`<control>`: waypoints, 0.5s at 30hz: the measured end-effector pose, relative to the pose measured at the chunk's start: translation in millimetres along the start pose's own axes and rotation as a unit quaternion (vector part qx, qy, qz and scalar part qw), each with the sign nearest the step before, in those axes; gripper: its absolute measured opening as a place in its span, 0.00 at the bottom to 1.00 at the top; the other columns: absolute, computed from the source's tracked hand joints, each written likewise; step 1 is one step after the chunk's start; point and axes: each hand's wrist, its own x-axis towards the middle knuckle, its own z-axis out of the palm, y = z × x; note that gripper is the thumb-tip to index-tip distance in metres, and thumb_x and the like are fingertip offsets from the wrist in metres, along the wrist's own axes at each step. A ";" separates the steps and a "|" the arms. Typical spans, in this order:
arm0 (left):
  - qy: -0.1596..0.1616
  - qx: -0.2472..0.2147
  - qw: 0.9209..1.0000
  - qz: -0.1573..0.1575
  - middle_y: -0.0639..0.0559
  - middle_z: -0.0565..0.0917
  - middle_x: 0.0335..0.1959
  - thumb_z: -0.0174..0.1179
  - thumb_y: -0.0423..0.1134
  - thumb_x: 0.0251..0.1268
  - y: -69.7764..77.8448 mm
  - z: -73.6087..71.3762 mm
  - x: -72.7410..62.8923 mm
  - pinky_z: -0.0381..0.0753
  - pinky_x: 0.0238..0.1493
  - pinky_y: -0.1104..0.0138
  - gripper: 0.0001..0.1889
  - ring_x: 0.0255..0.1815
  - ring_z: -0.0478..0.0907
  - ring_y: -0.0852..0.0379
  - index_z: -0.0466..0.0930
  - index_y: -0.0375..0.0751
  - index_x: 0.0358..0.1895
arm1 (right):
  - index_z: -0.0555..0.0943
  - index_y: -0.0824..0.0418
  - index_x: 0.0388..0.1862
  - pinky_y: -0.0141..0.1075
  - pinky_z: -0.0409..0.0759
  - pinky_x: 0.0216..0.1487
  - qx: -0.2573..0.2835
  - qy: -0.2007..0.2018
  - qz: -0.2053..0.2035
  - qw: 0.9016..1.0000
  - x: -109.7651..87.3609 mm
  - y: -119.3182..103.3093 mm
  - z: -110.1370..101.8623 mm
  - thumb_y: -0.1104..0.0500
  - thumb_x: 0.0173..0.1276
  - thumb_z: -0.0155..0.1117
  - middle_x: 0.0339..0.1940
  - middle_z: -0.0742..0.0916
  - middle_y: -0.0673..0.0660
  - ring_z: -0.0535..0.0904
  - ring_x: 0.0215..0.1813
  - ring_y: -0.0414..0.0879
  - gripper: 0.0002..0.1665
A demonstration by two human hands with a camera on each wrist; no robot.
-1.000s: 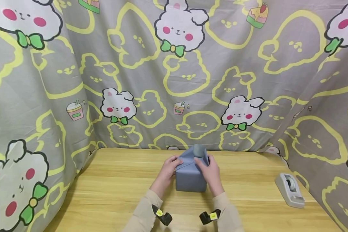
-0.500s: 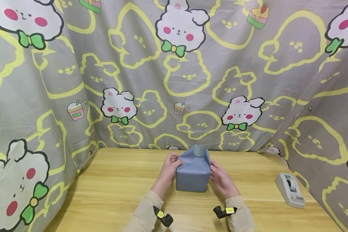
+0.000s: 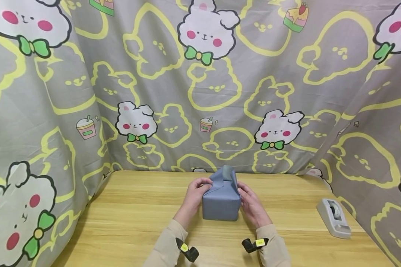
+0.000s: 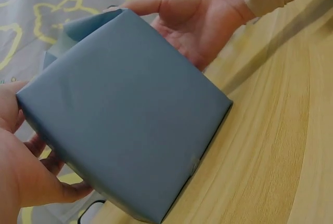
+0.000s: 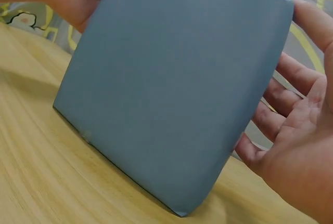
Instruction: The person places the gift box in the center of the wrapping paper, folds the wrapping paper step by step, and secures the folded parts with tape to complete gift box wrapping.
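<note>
A box wrapped in blue-grey paper [image 3: 221, 208] stands on the wooden table in front of me. Its top paper is partly folded, with a pointed flap [image 3: 227, 173] rising at the back. My left hand [image 3: 196, 193] holds the box's upper left side, thumb pressing the folded paper and fingers reaching over the top edge. On the other side, the fingers of my right hand [image 3: 252, 203] rest against the box and its thumb lies at the upper right edge. The right wrist view shows those fingers [image 5: 278, 99] loosely spread along the side. The box's far side is hidden.
A pale grey tape dispenser [image 3: 334, 218] with a roll in it stands near the right edge of the wooden table [image 3: 137, 215]. A patterned grey curtain [image 3: 173, 92] hangs round the back and both sides.
My right hand first let go of the top flap and moved out to the right, then came back in against the right side. The flap's right edge has shifted inward. My left hand stayed put.
</note>
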 end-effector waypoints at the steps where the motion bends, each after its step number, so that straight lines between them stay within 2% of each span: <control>1: -0.004 0.002 1.000 0.003 0.49 0.83 0.43 0.59 0.26 0.58 -0.3 -0.3 0.2 0.71 0.47 0.69 0.09 0.44 0.73 0.62 0.81 0.25 0.42 | 0.79 0.44 0.50 0.27 0.74 0.47 -0.004 0.005 0.003 1.000 0.6 0.1 0.6 0.61 0.77 0.47 0.45 0.83 0.40 0.78 0.44 0.33 0.16; 6: -0.010 0.003 1.000 0.006 0.47 0.84 0.45 0.59 0.26 0.59 -2.7 -0.9 1.5 0.72 0.49 0.69 0.10 0.46 0.74 0.63 0.83 0.25 0.42 | 0.78 0.45 0.49 0.27 0.73 0.45 -0.031 0.037 0.017 0.999 3.2 -0.8 3.6 0.61 0.75 0.51 0.43 0.82 0.41 0.78 0.43 0.34 0.13; 9: -0.008 0.003 1.000 0.006 0.49 0.84 0.44 0.59 0.26 0.59 -2.9 -0.9 1.3 0.72 0.48 0.70 0.10 0.45 0.74 0.63 0.83 0.25 0.42 | 0.77 0.44 0.49 0.28 0.72 0.46 -0.039 0.034 0.022 0.998 2.4 -2.6 3.3 0.59 0.74 0.52 0.43 0.82 0.40 0.77 0.43 0.34 0.11; 11: -0.009 0.002 1.000 0.005 0.51 0.84 0.42 0.60 0.26 0.59 -2.9 -0.9 1.2 0.72 0.47 0.70 0.10 0.45 0.74 0.64 0.83 0.24 0.42 | 0.77 0.43 0.51 0.28 0.72 0.46 -0.026 0.015 0.021 0.999 0.3 -3.7 1.4 0.58 0.76 0.49 0.43 0.82 0.40 0.77 0.43 0.33 0.12; 15: -0.012 -0.003 1.000 0.001 0.56 0.83 0.41 0.60 0.26 0.59 -3.2 -1.5 1.3 0.73 0.46 0.71 0.11 0.44 0.74 0.64 0.82 0.24 0.43 | 0.71 0.45 0.58 0.27 0.72 0.50 -0.003 -0.052 0.007 0.999 -3.6 -4.4 -3.8 0.60 0.77 0.41 0.48 0.83 0.40 0.77 0.48 0.33 0.18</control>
